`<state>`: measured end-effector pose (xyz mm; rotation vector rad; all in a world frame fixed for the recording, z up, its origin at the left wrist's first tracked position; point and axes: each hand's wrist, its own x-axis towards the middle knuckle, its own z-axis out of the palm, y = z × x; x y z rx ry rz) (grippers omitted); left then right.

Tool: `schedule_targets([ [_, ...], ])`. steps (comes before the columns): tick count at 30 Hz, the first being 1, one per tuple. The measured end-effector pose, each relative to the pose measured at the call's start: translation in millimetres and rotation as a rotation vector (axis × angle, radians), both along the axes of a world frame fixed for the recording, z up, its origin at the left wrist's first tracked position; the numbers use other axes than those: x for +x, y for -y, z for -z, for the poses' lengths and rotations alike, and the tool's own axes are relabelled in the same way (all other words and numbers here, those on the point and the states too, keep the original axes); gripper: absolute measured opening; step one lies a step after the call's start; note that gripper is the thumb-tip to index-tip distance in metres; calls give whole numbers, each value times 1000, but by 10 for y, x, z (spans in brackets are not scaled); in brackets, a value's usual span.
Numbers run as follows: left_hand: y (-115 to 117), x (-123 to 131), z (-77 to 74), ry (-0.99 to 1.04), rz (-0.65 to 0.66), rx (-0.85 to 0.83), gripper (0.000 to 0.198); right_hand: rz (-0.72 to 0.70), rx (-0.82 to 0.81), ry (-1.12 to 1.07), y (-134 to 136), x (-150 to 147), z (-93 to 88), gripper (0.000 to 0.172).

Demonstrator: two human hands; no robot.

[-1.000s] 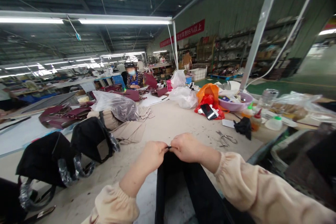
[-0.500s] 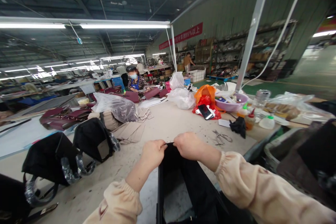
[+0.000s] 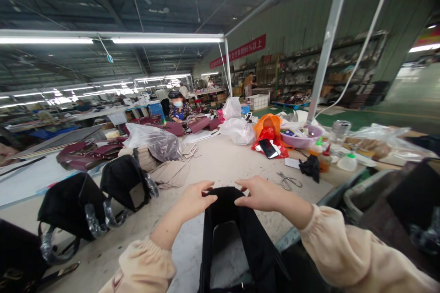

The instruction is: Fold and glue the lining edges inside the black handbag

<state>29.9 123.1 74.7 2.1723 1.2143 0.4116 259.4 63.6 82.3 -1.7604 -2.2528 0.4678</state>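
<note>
A black fabric bag body (image 3: 222, 199) stands in front of me, with a pale grey surface showing through its opening. At the left of its far edge is my left hand (image 3: 194, 199), thumb and fingers parted. My right hand (image 3: 259, 194) is at the edge's right side, its thumb also away from the fingers. Both hands are beside or lightly touching the fabric; neither grips it. The bag's near end runs out of the picture.
Black bags (image 3: 70, 203) with plastic-wrapped handles stand to the left. Scissors (image 3: 289, 181), a black cloth (image 3: 310, 167) and small bottles (image 3: 347, 161) lie to the right. A phone (image 3: 268, 148) rests on a red bag. A co-worker (image 3: 180, 112) sits across the table.
Both hands have loosened their pinch on the bag's far edge and moved apart, fingers spreading. The far edge now looks rounder and wider.
</note>
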Motion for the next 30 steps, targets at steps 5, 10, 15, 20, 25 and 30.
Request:
schedule_targets([
  [5, 61, -38, -70, -97, -27, 43, 55, 19, 38, 18, 63, -42, -28, 44],
  [10, 90, 87, -110, -408, -55, 332, 32, 26, 151, 187, -17, -149, 15, 30],
  [15, 55, 227, -120, -528, -12, 358, 28, 9, 160, 306, -114, -257, 80, 29],
  [20, 20, 262, -27, -574, -57, 370, 26, -15, 185, 323, -154, -311, 95, 26],
  [25, 24, 270, 6, -561, -90, 369, 28, -5, 183, 346, -215, -285, 79, 27],
  [30, 32, 281, 1, -518, -113, 317, 27, 0, 162, 363, -230, -262, 52, 30],
])
